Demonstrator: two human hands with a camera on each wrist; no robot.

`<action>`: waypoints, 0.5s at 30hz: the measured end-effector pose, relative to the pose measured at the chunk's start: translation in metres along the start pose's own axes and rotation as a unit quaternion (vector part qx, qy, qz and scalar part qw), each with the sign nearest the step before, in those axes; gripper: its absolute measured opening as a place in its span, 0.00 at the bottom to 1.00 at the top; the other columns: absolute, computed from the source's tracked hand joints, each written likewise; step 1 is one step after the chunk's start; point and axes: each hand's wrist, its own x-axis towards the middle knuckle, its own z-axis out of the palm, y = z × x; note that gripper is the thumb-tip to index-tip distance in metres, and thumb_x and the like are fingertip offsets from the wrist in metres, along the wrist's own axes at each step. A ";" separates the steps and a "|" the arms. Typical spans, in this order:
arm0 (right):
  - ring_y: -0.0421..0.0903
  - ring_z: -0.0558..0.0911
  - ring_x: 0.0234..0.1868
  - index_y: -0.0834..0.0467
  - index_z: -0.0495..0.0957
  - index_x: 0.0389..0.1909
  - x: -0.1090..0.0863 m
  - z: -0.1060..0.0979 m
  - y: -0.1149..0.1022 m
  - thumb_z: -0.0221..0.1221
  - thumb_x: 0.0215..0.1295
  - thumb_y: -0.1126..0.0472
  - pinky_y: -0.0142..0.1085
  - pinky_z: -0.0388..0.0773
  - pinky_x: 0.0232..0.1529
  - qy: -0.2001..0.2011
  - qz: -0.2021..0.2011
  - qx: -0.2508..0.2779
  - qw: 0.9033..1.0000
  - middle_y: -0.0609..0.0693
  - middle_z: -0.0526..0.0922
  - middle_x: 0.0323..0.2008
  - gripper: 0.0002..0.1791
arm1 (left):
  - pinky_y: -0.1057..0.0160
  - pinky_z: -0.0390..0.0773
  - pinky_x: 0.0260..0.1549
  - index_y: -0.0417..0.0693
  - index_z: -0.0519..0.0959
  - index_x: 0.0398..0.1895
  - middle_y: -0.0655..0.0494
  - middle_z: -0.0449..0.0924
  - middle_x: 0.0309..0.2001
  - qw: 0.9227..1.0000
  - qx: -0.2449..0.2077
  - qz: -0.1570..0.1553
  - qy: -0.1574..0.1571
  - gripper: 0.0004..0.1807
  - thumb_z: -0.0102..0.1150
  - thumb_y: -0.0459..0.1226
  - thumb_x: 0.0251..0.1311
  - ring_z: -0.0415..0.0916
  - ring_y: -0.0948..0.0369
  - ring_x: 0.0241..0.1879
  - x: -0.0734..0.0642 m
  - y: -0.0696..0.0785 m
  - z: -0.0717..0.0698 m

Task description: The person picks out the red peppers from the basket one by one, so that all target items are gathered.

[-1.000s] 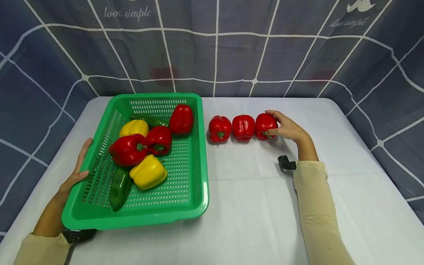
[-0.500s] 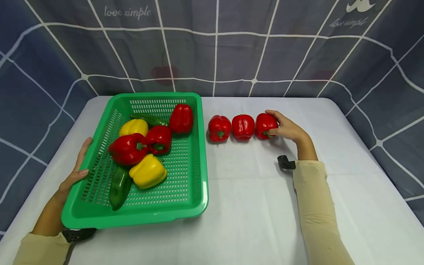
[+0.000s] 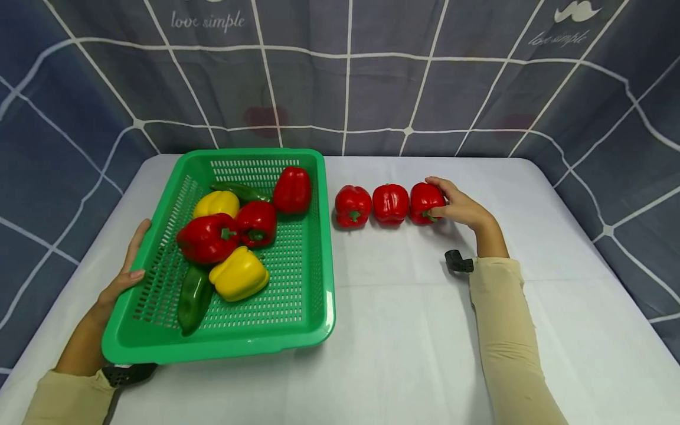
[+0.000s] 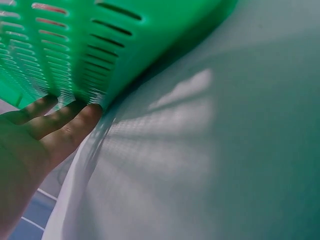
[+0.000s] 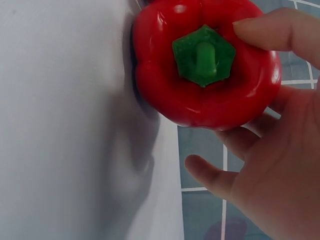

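On the left of the head view, a green plastic basket (image 3: pixel 330 283) holds red bell peppers (image 3: pixel 207 238), yellow bell peppers (image 3: pixel 239 274) and long green vegetables (image 3: pixel 195 300). My left hand (image 3: pixel 119 280) grips its left side, thumb over the rim; in the left wrist view the fingers (image 4: pixel 70 131) lie against the slotted outer wall. To the right, three red bell peppers stand in a row on the white cloth. My right hand (image 3: pixel 462 205) holds the rightmost red bell pepper (image 5: pixel 155 85), thumb beside its green stem, fingers around the far side.
The row's other peppers, a left one (image 3: pixel 353 206) and a middle one (image 3: pixel 390 204), sit between the basket and my right hand. A white cloth (image 3: pixel 404 330) covers the table. Dark grey checked curtain (image 3: pixel 382 94) hangs behind and at both sides.
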 end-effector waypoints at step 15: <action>0.61 0.54 0.65 0.52 0.43 0.72 0.003 0.008 -0.004 0.54 0.56 0.63 0.60 0.53 0.61 -0.007 0.013 -0.004 1.000 0.60 0.48 0.69 0.44 | 0.76 0.25 0.59 0.51 0.35 0.72 0.69 0.37 0.70 1.000 -0.005 -0.010 0.007 0.38 0.25 0.23 0.57 0.28 0.72 0.69 -0.006 0.003 0.000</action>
